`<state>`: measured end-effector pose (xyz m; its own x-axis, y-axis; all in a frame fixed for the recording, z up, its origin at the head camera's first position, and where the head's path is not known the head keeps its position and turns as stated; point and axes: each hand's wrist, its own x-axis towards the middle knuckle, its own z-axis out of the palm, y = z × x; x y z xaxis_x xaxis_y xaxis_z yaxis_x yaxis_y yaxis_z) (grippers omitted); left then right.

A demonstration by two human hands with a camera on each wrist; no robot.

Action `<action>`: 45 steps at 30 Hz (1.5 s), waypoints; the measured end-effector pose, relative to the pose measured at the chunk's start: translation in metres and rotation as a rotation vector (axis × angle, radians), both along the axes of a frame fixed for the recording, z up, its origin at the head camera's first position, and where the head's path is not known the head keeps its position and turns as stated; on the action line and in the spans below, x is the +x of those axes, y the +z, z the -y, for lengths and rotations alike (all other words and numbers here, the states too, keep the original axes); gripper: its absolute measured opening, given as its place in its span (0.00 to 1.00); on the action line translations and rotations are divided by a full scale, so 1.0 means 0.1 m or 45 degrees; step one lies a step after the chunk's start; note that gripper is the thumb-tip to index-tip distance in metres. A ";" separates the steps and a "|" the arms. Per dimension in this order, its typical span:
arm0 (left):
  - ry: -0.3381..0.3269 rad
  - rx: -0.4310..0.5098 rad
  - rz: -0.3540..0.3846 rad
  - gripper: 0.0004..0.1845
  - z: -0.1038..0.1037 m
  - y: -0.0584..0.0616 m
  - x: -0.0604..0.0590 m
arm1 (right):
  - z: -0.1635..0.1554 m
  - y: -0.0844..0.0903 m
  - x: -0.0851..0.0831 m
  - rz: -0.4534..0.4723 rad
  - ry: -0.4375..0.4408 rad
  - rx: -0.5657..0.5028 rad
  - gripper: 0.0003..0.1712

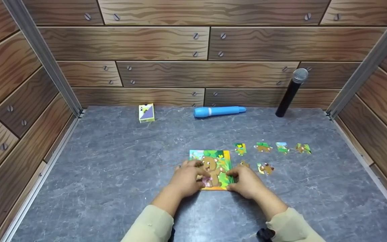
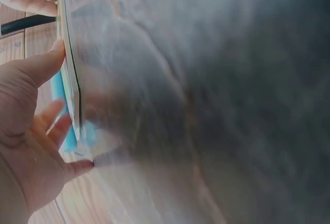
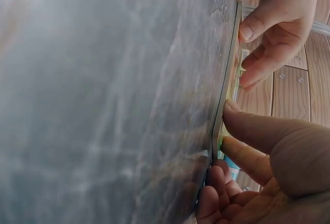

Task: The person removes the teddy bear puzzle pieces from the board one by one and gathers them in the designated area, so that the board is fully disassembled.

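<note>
A bear jigsaw puzzle in a flat square tray lies on the grey table in the head view, with an orange border along its right and front edges. My left hand rests over its left part, fingers spread and relaxed, thumb at the front edge. At the lower right corner, my right hand holds the puzzle's edge between thumb and index finger, while the other fingers curl beside it on the table. Both wrist views show the thin puzzle edge-on, with the left hand and the right hand against its rim.
Several loose jigsaw pieces lie to the right of the puzzle, one partly behind the right hand. Farther back are a card box, a blue microphone and an upright black microphone. Wood-patterned walls enclose the table.
</note>
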<state>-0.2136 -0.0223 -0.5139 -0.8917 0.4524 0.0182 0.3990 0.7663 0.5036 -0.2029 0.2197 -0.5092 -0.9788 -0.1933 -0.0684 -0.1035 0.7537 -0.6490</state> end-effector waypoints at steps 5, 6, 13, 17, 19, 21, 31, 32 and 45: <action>-0.058 -0.011 -0.057 0.10 -0.01 -0.01 0.01 | 0.00 -0.01 0.01 -0.015 -0.002 0.001 0.23; -0.061 -0.014 -0.068 0.10 -0.01 -0.01 0.02 | 0.00 -0.02 0.01 -0.015 -0.004 0.004 0.23; 0.005 -0.074 -0.016 0.22 -0.03 0.00 0.04 | 0.00 -0.01 0.01 -0.005 -0.017 0.011 0.23; 0.056 -0.106 0.084 0.26 -0.03 0.01 0.05 | 0.00 -0.01 0.02 -0.001 -0.018 0.013 0.22; 0.060 -0.123 0.113 0.26 -0.03 0.02 0.05 | 0.00 -0.01 0.02 0.000 -0.017 0.012 0.22; 0.054 -0.140 0.121 0.26 -0.04 0.01 0.05 | 0.00 -0.01 0.02 -0.002 -0.014 0.008 0.22; 0.095 -0.135 0.154 0.23 -0.09 0.02 0.05 | 0.00 -0.03 0.02 0.006 -0.007 -0.005 0.22; 0.101 -0.130 0.151 0.23 -0.09 0.02 0.05 | 0.00 -0.03 0.01 0.002 -0.003 -0.005 0.22; 0.171 -0.132 0.122 0.20 -0.15 0.01 0.05 | 0.01 -0.02 0.02 0.007 -0.016 -0.012 0.21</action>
